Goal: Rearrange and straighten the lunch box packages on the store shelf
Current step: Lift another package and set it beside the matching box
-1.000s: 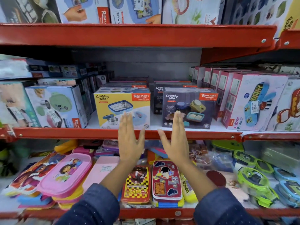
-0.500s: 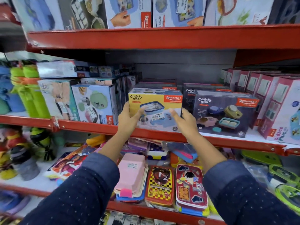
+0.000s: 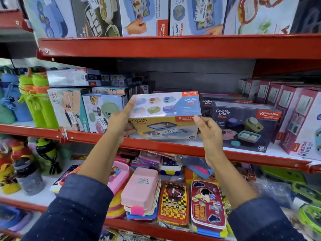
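Lifted and tipped forward since a moment ago, the yellow Crunchy Bite box (image 3: 165, 117) now shows its top panel at centre frame, its lower edge near the lip of the red middle shelf (image 3: 173, 146). The left hand (image 3: 119, 122) clasps its left end; the right hand (image 3: 211, 131) grips its right end. An orange "Rishabh" tag marks the box front and top. Just right sits a dark Crunchy Bite box (image 3: 243, 126), also branded Rishabh. At far right stands a "Kidzee Plus" carton (image 3: 302, 136). Below centre, a red "Hot Wheels" lunch box (image 3: 173, 204) lies among loose ones.
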